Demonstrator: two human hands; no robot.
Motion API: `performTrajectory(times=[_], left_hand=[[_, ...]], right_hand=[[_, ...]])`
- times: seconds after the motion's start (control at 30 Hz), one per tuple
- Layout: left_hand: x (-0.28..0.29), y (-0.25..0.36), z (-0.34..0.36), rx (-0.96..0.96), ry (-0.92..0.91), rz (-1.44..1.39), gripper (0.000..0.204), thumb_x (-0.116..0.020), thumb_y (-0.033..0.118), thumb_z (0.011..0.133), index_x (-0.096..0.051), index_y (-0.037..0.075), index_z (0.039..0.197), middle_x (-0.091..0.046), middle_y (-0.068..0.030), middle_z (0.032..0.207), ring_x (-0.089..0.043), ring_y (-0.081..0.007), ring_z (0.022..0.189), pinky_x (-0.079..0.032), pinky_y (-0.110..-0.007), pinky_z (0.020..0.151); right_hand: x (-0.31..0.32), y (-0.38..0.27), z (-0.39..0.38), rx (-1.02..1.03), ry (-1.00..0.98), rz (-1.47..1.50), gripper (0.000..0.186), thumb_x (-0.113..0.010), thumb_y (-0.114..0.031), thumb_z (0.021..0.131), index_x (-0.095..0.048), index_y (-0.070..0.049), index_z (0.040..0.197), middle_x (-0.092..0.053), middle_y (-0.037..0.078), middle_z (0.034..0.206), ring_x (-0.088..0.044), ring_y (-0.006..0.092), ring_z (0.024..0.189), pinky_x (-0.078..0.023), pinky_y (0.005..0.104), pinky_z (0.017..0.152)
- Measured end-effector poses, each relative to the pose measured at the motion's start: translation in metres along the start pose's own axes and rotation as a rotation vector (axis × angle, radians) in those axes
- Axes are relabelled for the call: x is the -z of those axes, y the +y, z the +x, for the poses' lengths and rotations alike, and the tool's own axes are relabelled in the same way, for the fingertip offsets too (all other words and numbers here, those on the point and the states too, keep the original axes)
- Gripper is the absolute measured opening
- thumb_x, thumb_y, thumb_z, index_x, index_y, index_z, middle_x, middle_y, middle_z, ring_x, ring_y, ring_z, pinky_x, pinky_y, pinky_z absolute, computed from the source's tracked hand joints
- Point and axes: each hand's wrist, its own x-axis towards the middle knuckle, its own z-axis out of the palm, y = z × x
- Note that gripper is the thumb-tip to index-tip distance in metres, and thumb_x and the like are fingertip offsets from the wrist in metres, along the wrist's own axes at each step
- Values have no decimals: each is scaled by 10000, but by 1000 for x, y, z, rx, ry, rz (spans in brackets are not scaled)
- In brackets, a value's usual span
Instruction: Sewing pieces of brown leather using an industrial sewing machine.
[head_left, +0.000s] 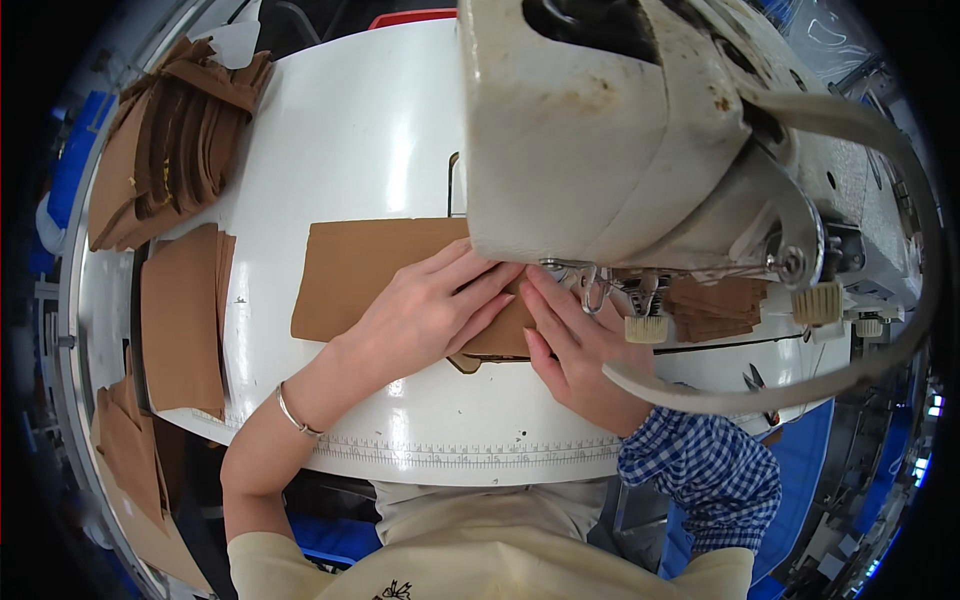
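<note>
A flat brown fabric piece (350,275) lies on the white table of a sewing machine (570,140), its right part running under the machine head. My left hand (425,310) rests on it with fingers stretched out toward the needle area. From the other side, my right hand (585,350) lies at the fabric's right end, fingers extended and apart from the thumb, close to the left fingertips. The machine head hides the needle and part of the fabric. Just right of my right hand is a small stack of brown pieces (715,308).
Brown fabric stacks stand at the left: a thick folded pile (170,150), a flat stack (183,320) and more pieces (130,440). A ruler strip (460,453) runs along the table's front edge. Thread snips (756,380) lie at the right, below a curved machine lever (740,400).
</note>
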Motion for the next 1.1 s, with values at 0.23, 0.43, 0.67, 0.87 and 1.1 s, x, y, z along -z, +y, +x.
performTrajectory(times=[0.23, 0.43, 0.67, 0.87, 1.1], left_hand=[[0, 0, -1, -13, -23, 8, 354, -698, 61, 814, -653, -21, 1156, -622, -85, 1147, -619, -251, 1010, -552, -334, 849], [-1, -3, -2, -54, -12, 56, 347, -701, 67, 814, -658, -21, 1146, -624, -89, 1153, -621, -246, 1009, -551, -332, 856], [-3, -4, -2, -71, -18, 63, 340, -707, 63, 806, -668, -21, 1133, -629, -93, 1147, -622, -244, 1001, -546, -330, 865], [-1, -3, 0, -85, -26, 86, 350, -694, 33, 776, -673, -27, 1120, -628, -101, 1147, -608, -253, 1039, -537, -343, 887], [0, 22, -28, -142, -124, -52, 428, -635, 44, 720, -666, -46, 1137, -631, -124, 1181, -595, -275, 1127, -531, -372, 941]], right_hand=[[2, -1, 0, -10, -27, -28, 416, -674, -165, 848, -641, -39, 1243, -576, 59, 1356, -619, 234, 980, -496, 374, 879], [2, 2, -2, 10, -13, 17, 443, -656, -96, 801, -636, -17, 1236, -584, 65, 1342, -619, 253, 977, -508, 386, 865], [0, 8, -2, 21, -54, 85, 482, -644, -60, 728, -651, -8, 1206, -586, 67, 1337, -596, 267, 945, -525, 379, 848], [0, 11, -1, 59, -1, 48, 476, -644, -56, 709, -664, -20, 1183, -610, 46, 1303, -603, 264, 912, -540, 367, 807], [9, 18, -14, 215, 16, 227, 457, -684, -77, 666, -662, 37, 1108, -599, 60, 1069, -602, 219, 920, -531, 344, 742]])
